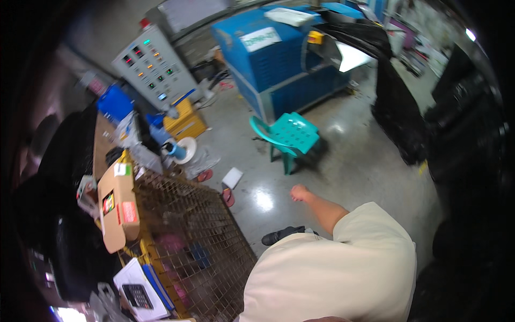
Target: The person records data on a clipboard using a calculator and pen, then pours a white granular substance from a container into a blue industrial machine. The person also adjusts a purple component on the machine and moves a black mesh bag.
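Observation:
My right forearm reaches forward from a beige short sleeve (370,231). Held over the grey floor, my right hand (300,193) has its fingers curled in, and nothing shows in it. Beyond it, apart from the hand, stands a green plastic chair (295,132). A dark shoe (281,235) shows below the forearm. My left hand is outside the picture. To the left is a wire-mesh cage (198,241) with a cardboard box (118,204) on its top edge, and a calculator (137,296) on papers nearer me.
A blue machine (268,59) stands at the back, beside a grey control cabinet (155,64) with lit displays. A yellow crate (185,121), a white-flanged spool (188,150) and slippers (228,196) lie on the left. Black sheeting (397,118) hangs on the right.

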Demonstrator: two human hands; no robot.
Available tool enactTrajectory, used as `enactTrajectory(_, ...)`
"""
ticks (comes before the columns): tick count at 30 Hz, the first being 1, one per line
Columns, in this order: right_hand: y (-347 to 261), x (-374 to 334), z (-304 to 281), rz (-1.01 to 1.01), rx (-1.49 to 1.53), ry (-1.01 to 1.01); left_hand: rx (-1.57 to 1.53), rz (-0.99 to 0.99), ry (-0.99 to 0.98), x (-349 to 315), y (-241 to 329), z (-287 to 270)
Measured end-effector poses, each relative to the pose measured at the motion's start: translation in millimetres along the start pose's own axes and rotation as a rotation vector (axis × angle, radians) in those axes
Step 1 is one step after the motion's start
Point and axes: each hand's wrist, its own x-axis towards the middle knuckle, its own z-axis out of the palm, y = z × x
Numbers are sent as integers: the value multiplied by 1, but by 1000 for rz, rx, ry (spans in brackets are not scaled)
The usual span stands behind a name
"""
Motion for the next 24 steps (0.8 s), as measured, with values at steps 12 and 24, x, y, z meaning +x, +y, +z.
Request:
enactTrajectory(12, 339, -413, 152, 868, 770, 425, 871, 625, -368, 110, 56, 37)
enactTrajectory(24, 411, -384, 78, 392, -25, 160, 346, 272, -725, 134, 331, 316)
